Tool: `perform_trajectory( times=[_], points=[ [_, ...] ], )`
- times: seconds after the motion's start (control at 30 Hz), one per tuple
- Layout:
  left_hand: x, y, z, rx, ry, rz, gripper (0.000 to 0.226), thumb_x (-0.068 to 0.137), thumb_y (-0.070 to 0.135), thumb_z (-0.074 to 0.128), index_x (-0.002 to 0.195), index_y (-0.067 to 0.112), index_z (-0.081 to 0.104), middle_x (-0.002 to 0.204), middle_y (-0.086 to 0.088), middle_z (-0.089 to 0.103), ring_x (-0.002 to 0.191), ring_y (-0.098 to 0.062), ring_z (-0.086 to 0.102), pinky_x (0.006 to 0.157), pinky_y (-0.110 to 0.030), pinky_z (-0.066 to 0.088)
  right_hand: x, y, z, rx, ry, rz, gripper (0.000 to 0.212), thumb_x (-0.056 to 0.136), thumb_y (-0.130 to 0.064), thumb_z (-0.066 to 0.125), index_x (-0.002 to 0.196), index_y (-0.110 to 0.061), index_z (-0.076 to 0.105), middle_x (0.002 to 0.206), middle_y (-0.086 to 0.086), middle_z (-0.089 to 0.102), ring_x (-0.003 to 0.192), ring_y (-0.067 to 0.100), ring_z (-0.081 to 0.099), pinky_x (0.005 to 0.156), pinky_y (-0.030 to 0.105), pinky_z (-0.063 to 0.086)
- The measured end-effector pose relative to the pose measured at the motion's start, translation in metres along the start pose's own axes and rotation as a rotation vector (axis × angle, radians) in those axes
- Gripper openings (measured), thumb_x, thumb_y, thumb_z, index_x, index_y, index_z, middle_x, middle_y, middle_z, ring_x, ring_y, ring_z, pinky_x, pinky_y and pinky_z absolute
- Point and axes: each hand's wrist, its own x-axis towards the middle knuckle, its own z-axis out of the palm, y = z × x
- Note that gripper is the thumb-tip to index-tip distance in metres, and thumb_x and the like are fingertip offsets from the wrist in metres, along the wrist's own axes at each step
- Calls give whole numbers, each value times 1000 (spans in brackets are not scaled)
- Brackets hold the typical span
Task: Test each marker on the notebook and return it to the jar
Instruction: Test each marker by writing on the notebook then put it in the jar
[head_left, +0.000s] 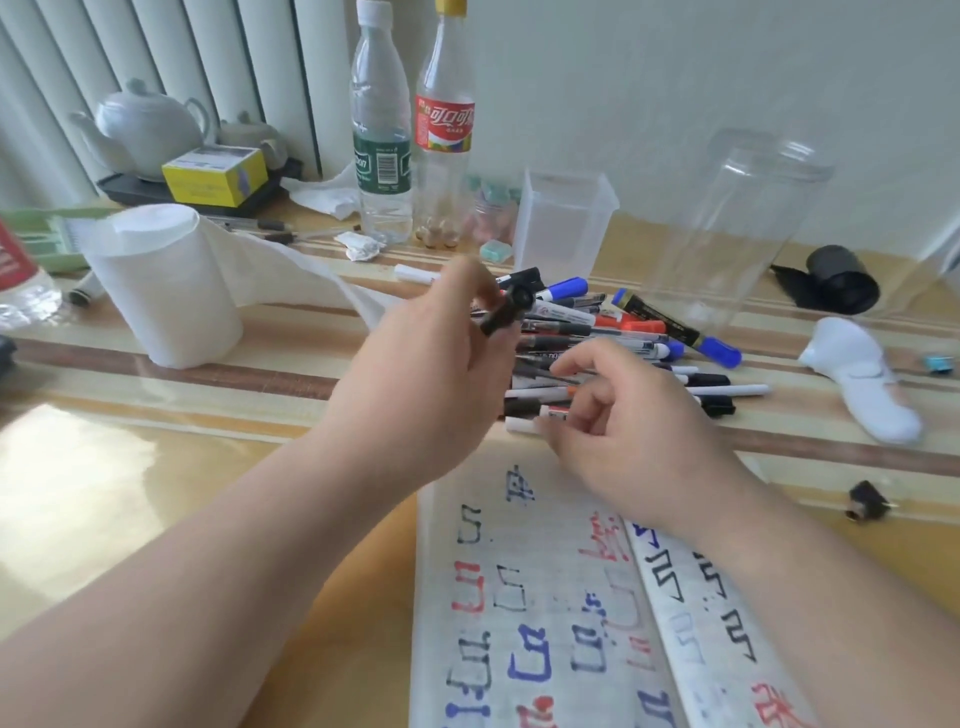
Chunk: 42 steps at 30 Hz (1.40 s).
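Notebook (519, 623) open on worktop (156, 493). Left hand (431, 343) raised, fingers (470, 280) clamped on black marker (506, 312). Right hand (634, 436) palm-down over marker pile (597, 322), fingers curled; grip indeterminate.

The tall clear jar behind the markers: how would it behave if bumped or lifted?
The jar looks empty and thin-walled, so it is probably light. Standing tall and upright on the table, it would likely tip if bumped near the top. Its smooth, glossy wall may be slippery to grip.

"可口可" on the red bottle label (444, 124); handwritten box-like characters on the notebook (519, 597).
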Motion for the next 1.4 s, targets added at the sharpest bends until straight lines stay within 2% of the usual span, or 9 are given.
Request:
perform_trajectory(
  times=[0.1, 0.2, 0.3, 0.47, 0.63, 0.8, 0.93, 1.07, 1.4],
  points=[
    [-10, 12, -8, -237, 153, 108, 15, 94, 23, 53, 98, 33, 42, 61, -8, 66, 52, -33, 64, 49, -48, 54, -2, -5, -4, 295, -133, 106, 21, 92, -14, 73, 92, -26, 56, 72, 3, 73, 58, 18, 71, 56, 41, 60],
    [-17, 15, -7, -309, 153, 167, 16, 94, 18, 56, 100, 29, 46, 65, -11, 67, 54, -37, 65, 52, -48, 55, -6, -8, -10, 631, -396, 159, 10, 91, 2, 66, 95, -5, 62, 80, 18, 75, 70, 34, 75, 63, 45, 62],
    [-20, 13, -5, -471, 95, 189, 13, 94, 11, 63, 96, 15, 50, 70, -11, 70, 57, -37, 66, 55, -46, 57, -7, -8, -14, 818, -622, 171, 33, 84, -1, 61, 117, -3, 63, 99, 27, 73, 87, 36, 74, 75, 40, 61],
    [-19, 8, 1, -697, -106, -2, 19, 96, 18, 70, 86, 10, 55, 62, -7, 66, 43, -27, 59, 42, -32, 46, -7, -4, -21, 1108, -735, 62, 55, 87, -4, 58, 141, -12, 53, 118, 28, 63, 111, 42, 62, 93, 61, 53],
    [-19, 1, 6, -672, -423, -211, 33, 92, 44, 61, 98, 12, 53, 63, 5, 49, 49, -20, 38, 49, -30, 33, -5, -3, -14, 1156, -614, 186, 41, 97, -33, 63, 124, -3, 61, 88, 20, 59, 74, 28, 58, 84, 60, 55],
    [-23, -4, -3, -498, -664, -199, 10, 106, 10, 54, 111, 12, 62, 82, 0, 64, 71, -15, 59, 69, -31, 52, -4, -7, -7, 1108, -396, 242, 43, 92, -48, 58, 114, -13, 70, 65, 11, 51, 49, 18, 45, 61, 48, 56],
    [-22, -3, -3, -628, -672, -303, 25, 107, 22, 50, 109, -1, 60, 67, 3, 38, 59, -16, 34, 61, -40, 28, -7, -10, -3, 993, -311, 116, 41, 92, -50, 60, 111, -16, 73, 59, 5, 47, 44, 12, 41, 41, 31, 50],
    [-19, -2, -6, -716, -693, -269, 32, 103, 43, 50, 87, 24, 71, 64, 4, 25, 59, -19, 18, 58, -45, 18, -11, -13, 0, 965, -300, 29, 32, 92, -47, 68, 114, -25, 76, 58, 3, 48, 44, 5, 48, 37, 26, 45],
    [-20, -6, 0, -423, -705, -65, 38, 105, 35, 41, 104, 4, 64, 73, 4, 60, 58, -13, 46, 59, -27, 41, -13, -20, -2, 844, -341, 55, 40, 97, -58, 51, 118, -35, 75, 54, 10, 48, 42, 11, 45, 39, 30, 47]
  ],
)
